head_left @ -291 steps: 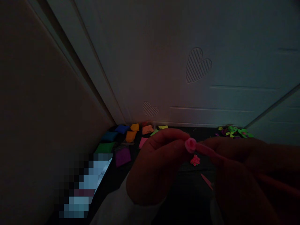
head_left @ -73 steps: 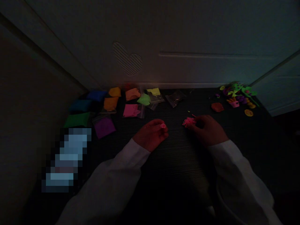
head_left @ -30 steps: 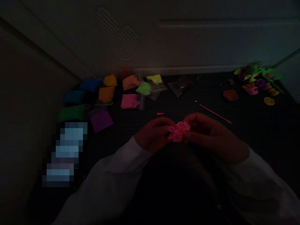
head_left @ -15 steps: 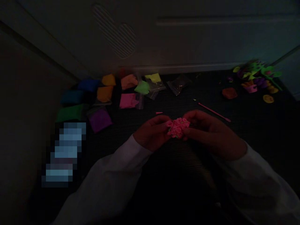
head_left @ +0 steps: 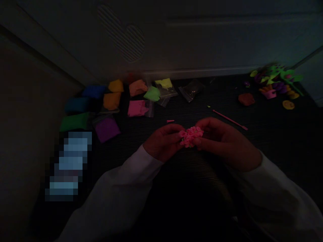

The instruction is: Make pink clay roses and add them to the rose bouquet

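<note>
Between my two hands is a cluster of small pink clay roses [head_left: 190,136] with bits of green among them. My left hand [head_left: 164,143] grips its left side, fingers closed around the edge. On the other side my right hand [head_left: 224,143] has its thumb pressed on the front of the roses and its fingers behind. Fingertips behind the cluster are partly hidden. Just beyond the hands lie a pink modelling tool [head_left: 229,119], a short pink piece [head_left: 170,121] and a tiny green scrap [head_left: 208,106]. The scene is very dim.
Bags of coloured clay, such as purple [head_left: 107,128], pink [head_left: 137,108] and green [head_left: 74,122], line the left and back. A blurred-out lit screen [head_left: 70,161] lies at left. Finished clay flowers [head_left: 285,77] and a brown lump [head_left: 246,99] sit at right, before a pale panel [head_left: 214,43].
My right thumb has shifted slightly left over the roses. My left hand keeps its hold, and the view has moved very little.
</note>
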Demonstrator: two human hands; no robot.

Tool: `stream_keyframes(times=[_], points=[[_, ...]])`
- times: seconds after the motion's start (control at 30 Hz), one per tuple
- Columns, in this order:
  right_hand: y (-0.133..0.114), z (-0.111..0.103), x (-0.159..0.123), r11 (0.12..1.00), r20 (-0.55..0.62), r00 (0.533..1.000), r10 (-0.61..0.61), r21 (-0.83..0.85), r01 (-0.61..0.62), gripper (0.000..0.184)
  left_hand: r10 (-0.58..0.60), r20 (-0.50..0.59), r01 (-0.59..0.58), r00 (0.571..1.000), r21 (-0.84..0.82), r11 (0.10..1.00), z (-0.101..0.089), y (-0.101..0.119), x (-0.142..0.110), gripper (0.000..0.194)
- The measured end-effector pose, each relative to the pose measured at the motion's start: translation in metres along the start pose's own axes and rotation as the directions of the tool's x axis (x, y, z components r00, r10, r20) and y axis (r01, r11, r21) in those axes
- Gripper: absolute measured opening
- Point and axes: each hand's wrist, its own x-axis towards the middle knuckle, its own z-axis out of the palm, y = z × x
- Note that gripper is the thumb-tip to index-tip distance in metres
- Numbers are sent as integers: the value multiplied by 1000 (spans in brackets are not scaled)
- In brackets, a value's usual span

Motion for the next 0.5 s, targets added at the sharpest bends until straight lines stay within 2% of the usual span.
stream_keyframes(times=[0.5], points=[[6, -2, 1, 981, -46, 997, -57, -186, 48, 25, 74, -43, -72, 996, 52, 996, 4, 2, 2, 12]])
